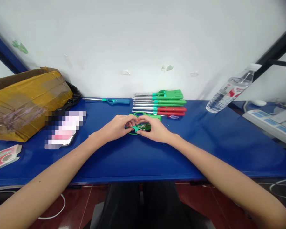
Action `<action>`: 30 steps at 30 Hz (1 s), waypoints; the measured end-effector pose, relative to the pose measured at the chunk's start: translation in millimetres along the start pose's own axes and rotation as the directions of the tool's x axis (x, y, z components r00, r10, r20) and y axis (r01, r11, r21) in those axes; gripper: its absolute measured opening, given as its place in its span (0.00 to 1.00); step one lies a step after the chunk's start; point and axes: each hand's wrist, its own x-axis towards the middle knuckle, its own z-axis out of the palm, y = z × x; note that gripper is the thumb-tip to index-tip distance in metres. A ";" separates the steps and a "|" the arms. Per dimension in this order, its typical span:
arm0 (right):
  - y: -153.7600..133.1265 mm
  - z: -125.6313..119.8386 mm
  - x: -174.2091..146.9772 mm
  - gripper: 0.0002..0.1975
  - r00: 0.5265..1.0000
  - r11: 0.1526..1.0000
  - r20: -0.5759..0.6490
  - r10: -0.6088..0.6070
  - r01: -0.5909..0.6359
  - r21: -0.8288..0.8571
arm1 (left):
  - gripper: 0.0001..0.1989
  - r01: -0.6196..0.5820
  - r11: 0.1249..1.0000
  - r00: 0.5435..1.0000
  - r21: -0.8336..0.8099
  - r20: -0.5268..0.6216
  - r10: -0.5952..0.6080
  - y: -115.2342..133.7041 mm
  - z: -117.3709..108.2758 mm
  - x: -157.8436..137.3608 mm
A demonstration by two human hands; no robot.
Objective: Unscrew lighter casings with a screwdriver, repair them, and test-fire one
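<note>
An opened green long-neck lighter (pixel 146 127) lies low over the blue table, its inner parts showing in the body. My left hand (pixel 119 127) is closed on its left end, thumb and fingers at the teal piece. From the right, my right hand (pixel 158 128) curls round the body, its thumb near the teal piece. The fingertips of both hands nearly meet above it. Just behind my hands lies a green casing half (pixel 155 117). A screwdriver (pixel 173 117) with a clear bluish handle is beyond my right hand, and a tiny screw-like piece (pixel 167 125) rests nearby.
Several green and red lighters (pixel 170 102) lie in a row by the wall, with a blue lighter (pixel 120 101) to their left. A taped carton (pixel 30 105) and a blurred phone (pixel 66 130) are at left. A tilted-looking water bottle (pixel 231 90) stands at right, near a power strip (pixel 274 124).
</note>
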 end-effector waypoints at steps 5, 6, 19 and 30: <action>4.2 5.2 2.5 0.21 0.999 0.997 -0.011 0.040 -0.039 0.067 | 0.11 -0.017 0.999 0.998 0.035 -0.058 0.019 -1.8 2.1 -0.1; 4.5 5.3 2.6 0.21 0.999 0.997 -0.007 0.045 -0.045 0.061 | 0.10 -0.022 0.999 0.998 0.045 -0.065 0.025 -1.7 2.2 -0.2; 5.9 4.3 4.2 0.07 0.999 0.996 0.022 -0.043 0.044 -0.072 | 0.08 0.090 0.988 0.995 0.129 0.033 -0.095 -9.7 -10.6 -6.0; 7.4 4.3 3.7 0.07 0.999 0.997 0.008 -0.047 0.048 -0.061 | 0.07 0.131 0.983 0.991 0.130 -0.017 -0.130 -5.4 -6.7 -4.2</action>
